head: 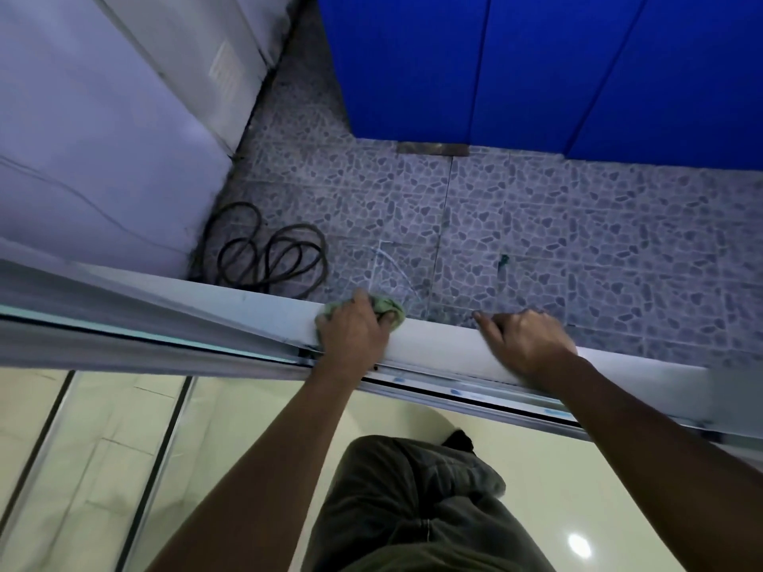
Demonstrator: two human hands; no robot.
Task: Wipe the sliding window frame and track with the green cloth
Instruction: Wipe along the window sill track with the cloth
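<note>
Beyond the sill, the ground outside is paved in grey pebble-patterned tiles (pixel 536 225), with a coil of black hose (pixel 272 258) lying in the corner where a pale, cracked wall (pixel 82 158) meets the paving. Deep blue panels (pixel 536 64) stand along the far edge of that paving, divided by thin vertical seams, with a small dark metal plate (pixel 432 148) at their foot. On the near side the indoor floor (pixel 578 468) is glossy cream tile, and a bright spot of reflected light (pixel 579 546) shines on it at the lower right.
</note>
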